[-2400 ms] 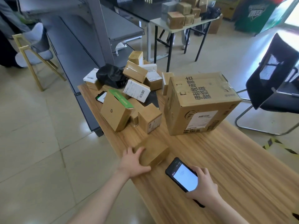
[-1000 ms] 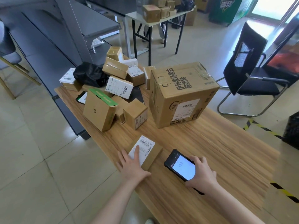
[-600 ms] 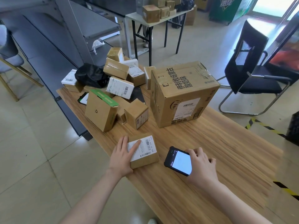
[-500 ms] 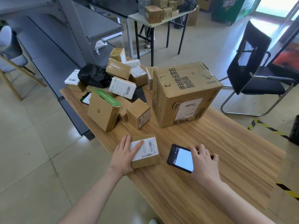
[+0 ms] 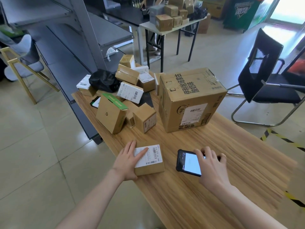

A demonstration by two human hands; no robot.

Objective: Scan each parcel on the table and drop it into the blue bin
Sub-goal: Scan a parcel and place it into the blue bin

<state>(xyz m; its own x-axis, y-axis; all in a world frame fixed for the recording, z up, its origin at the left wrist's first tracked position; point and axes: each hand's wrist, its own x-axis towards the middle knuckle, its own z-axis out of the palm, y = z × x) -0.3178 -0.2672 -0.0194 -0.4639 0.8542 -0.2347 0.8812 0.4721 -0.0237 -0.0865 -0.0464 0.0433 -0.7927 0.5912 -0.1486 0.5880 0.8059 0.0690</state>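
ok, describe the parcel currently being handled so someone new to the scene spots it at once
Start at the wooden table and its large carton. Nearer the person than that carton, by the table's left edge, one small brown parcel lies under the left hand. Unlike the heaped parcels behind, it sits apart, white barcode label up, beside the handheld scanner.

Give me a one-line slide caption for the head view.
Left hand rests on a small labelled parcel on the wooden table while the right hand grips the scanner beside it.
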